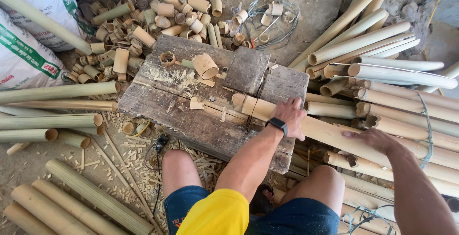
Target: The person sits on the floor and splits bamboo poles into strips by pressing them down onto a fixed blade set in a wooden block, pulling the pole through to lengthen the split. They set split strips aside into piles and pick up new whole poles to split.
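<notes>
1. Left hand (pixel 290 116), with a dark watch (pixel 278 125) on the wrist, is pressed palm-down over a long bamboo pole (pixel 260 108); the fingers are curled round it, closed on the pole.
2. Right hand (pixel 372 139) is laid further back on the same pole, fingers fairly flat and only loosely bent; whether it is truly gripped cannot be told.
3. The pole is laid across the right half of the wooden block (pixel 191 120), its cut end reaching about the middle of the block, its length running off over the right edge onto the pile of poles (pixel 397 101).
4. For the step to be done well, it is judged that the pole should be kept flat against the block, pinned near the slot in the block's top, and steadied from behind so that it is not rolled.
5. A short cut piece (pixel 205 66) and a thin ring (pixel 168 58) are left near the block's far edge; chips are scattered about the top.
6. Beyond the far edge a heap of cut pieces (pixel 158 15) is spread on the ground.
7. Two white sacks (pixel 24 48) are stood at the far left; their contents are not shown.
8. No open box or bin is seen.
</notes>
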Demonstrator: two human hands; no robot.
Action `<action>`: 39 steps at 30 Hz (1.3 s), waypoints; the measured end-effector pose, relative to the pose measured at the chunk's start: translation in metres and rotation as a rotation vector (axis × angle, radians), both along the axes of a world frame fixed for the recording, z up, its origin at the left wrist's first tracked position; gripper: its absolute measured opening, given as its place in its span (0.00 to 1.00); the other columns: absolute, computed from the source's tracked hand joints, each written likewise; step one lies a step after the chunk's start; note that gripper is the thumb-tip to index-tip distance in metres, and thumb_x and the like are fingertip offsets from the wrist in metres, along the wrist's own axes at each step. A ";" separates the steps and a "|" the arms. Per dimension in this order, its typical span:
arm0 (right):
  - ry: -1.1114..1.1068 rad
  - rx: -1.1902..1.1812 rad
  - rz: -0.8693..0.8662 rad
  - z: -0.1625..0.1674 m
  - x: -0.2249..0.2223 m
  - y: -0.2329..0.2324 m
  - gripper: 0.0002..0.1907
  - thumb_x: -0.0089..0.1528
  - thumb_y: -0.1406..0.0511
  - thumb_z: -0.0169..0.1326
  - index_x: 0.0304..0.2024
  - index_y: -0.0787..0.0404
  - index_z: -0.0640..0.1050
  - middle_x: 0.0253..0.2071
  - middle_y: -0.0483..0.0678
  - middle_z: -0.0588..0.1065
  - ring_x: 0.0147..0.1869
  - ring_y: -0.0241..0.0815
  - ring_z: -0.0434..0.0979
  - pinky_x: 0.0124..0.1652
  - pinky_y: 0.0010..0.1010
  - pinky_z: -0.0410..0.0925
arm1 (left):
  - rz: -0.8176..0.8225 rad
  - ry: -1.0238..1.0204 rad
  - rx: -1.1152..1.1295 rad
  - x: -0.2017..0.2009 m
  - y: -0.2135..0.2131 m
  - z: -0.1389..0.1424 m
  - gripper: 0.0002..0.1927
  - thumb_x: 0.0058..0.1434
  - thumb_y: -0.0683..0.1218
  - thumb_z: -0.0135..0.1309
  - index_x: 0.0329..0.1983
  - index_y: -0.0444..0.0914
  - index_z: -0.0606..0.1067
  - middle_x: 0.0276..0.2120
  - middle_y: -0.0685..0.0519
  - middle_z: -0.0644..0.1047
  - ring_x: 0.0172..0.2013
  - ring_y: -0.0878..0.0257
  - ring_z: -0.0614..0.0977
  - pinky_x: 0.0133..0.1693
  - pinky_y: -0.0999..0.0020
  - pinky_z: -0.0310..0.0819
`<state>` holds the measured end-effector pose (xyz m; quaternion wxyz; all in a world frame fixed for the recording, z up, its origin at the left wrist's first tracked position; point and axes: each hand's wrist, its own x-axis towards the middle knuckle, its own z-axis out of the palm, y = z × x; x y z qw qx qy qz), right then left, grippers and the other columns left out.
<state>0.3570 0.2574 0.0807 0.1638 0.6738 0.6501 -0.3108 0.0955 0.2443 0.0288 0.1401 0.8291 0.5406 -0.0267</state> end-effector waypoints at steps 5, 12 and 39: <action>-0.027 -0.003 0.048 0.000 0.017 -0.024 0.51 0.43 0.24 0.46 0.40 0.56 0.86 0.32 0.52 0.81 0.44 0.50 0.80 0.48 0.54 0.70 | -0.010 -0.048 0.010 0.002 -0.027 0.021 0.45 0.37 0.69 0.70 0.58 0.46 0.76 0.59 0.47 0.69 0.61 0.54 0.68 0.61 0.45 0.65; -0.165 0.251 0.230 0.007 0.056 -0.109 0.49 0.39 0.25 0.51 0.38 0.54 0.87 0.25 0.48 0.82 0.35 0.45 0.82 0.42 0.45 0.73 | 0.007 0.124 -0.050 -0.103 -0.116 0.019 0.54 0.39 0.62 0.73 0.65 0.35 0.64 0.37 0.46 0.77 0.36 0.56 0.79 0.38 0.60 0.79; 0.122 0.428 -0.231 -0.012 -0.027 -0.280 0.43 0.55 0.37 0.56 0.51 0.68 0.74 0.38 0.57 0.78 0.37 0.49 0.83 0.36 0.41 0.77 | 0.941 -0.862 0.473 -0.104 -0.184 0.067 0.40 0.45 0.45 0.77 0.57 0.35 0.66 0.47 0.41 0.80 0.43 0.53 0.84 0.45 0.56 0.80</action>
